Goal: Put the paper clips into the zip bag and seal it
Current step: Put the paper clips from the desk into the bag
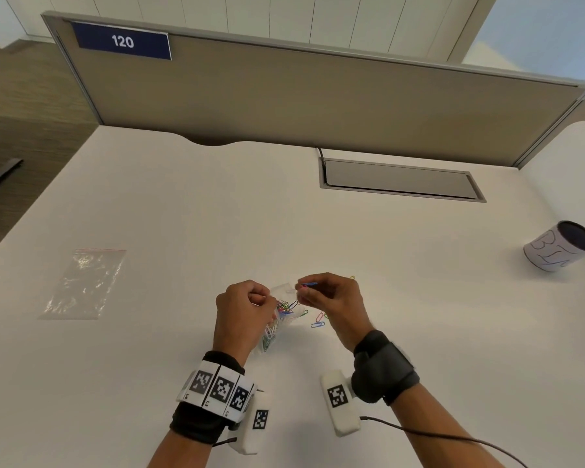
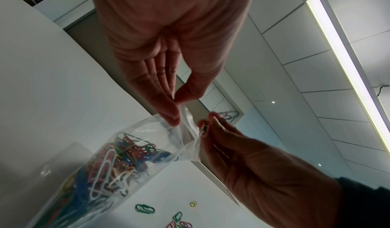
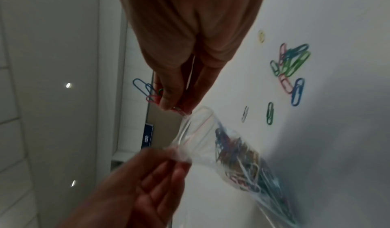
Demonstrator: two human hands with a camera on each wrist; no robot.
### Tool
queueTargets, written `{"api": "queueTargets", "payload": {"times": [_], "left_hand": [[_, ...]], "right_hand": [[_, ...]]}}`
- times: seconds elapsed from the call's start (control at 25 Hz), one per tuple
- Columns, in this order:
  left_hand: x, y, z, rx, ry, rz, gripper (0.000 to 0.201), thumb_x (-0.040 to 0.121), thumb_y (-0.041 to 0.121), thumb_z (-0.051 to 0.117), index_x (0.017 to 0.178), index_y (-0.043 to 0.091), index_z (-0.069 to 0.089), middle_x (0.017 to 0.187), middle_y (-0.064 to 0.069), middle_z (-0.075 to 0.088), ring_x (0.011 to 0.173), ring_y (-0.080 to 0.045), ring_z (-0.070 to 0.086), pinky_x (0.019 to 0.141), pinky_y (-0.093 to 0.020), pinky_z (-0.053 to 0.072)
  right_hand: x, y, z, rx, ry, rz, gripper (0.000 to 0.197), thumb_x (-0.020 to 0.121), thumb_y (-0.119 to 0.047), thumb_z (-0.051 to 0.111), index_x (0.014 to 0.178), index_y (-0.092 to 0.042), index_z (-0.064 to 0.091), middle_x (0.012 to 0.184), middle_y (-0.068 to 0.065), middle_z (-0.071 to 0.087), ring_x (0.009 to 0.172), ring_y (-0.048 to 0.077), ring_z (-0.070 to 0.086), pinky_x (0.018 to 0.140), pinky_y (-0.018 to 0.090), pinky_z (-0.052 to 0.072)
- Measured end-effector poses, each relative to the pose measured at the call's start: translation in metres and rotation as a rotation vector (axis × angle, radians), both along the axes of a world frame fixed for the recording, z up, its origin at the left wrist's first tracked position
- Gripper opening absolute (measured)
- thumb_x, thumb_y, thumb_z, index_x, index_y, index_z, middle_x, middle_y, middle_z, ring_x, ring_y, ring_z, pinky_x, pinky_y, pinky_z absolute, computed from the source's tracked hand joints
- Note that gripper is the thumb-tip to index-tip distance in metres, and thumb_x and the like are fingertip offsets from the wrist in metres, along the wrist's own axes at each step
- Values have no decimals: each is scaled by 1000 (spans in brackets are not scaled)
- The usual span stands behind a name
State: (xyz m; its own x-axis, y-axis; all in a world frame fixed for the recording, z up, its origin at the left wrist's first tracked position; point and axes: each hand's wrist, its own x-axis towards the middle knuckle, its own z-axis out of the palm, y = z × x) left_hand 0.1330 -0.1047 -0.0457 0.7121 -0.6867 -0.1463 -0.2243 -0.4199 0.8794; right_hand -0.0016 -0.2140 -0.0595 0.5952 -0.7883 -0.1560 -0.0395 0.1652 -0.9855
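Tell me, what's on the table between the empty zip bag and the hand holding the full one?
Nothing: in the head view, bare white table separates the empty zip bag from the left hand.

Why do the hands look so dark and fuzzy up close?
Left wrist view: a bright ceiling light strip leaves the right hand shadowed. Right wrist view: the left hand and zip bag are blurred. Head view: sharper, edges bent.

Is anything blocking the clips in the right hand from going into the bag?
Nothing visible does. The left hand pinches the bag by its mouth and holds it open, and the right hand holds its clips right at the opening. More clips lie loose on the table.
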Motion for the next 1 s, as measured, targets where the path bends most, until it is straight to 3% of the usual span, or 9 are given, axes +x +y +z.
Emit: {"api": "queueTargets", "payload": {"times": [0.2, 0.32, 0.4, 0.52, 0.6, 0.72, 0.88, 1.0], "left_hand": [[0, 1, -1, -4, -16, 12, 7, 79, 10, 71, 86, 8, 71, 74, -8, 74, 62, -21, 73, 69, -39, 63], [0, 0, -1, -10, -6, 16, 7, 79, 10, 72, 86, 9, 71, 75, -8, 74, 64, -22, 73, 70, -40, 63], [1, 1, 0, -8, -5, 16, 7, 80, 11, 72, 86, 9, 71, 75, -8, 74, 64, -22, 73, 69, -40, 63], [3, 2, 0, -8, 5, 33, 4, 80, 9, 71, 83, 9, 70, 72, -7, 73, 61, -20, 73, 68, -41, 63], [4, 3, 0, -7, -1, 37, 3, 79, 7, 71, 82, 9, 71, 71, -6, 73, 58, -19, 73, 66, -41, 63], [5, 4, 1, -5, -17, 26, 4, 79, 7, 71, 82, 10, 70, 71, -5, 73, 58, -18, 72, 64, -37, 63], [8, 4, 4, 73, -95, 36, 3, 78, 12, 72, 80, 10, 69, 69, -4, 72, 63, -16, 70, 58, -21, 50], [8, 5, 5, 90, -102, 27, 4, 78, 12, 72, 78, 9, 69, 65, -5, 72, 61, -17, 70, 57, -20, 48]], "right_hand": [[15, 12, 2, -453, 433, 282, 14, 84, -3, 65, 91, -11, 74, 87, 4, 76, 84, 13, 70, 69, 10, 48], [18, 17, 7, -634, 558, 400, 21, 89, -9, 62, 106, -17, 71, 101, 5, 76, 92, 17, 69, 80, 22, 53], [19, 16, 13, -648, 520, 394, 20, 88, -12, 64, 107, -16, 71, 107, 6, 74, 93, 16, 69, 84, 25, 54], [16, 11, 15, -667, 534, 213, 15, 85, -17, 68, 99, -15, 70, 99, 3, 73, 77, 1, 63, 72, 17, 48], [12, 9, 11, -706, 650, 158, 24, 81, -28, 71, 99, -16, 62, 89, 1, 69, 73, 9, 61, 67, 28, 51], [13, 9, 7, -563, 655, 217, 21, 82, -14, 66, 97, -12, 52, 74, 8, 72, 65, 25, 67, 66, 43, 58], [21, 11, 19, -549, 530, 212, 6, 83, -13, 63, 89, -11, 60, 77, 9, 72, 68, 21, 68, 66, 37, 59], [17, 2, 13, -558, 500, 140, 3, 87, -16, 62, 85, -13, 62, 78, 7, 72, 69, 21, 67, 66, 31, 57]]}}
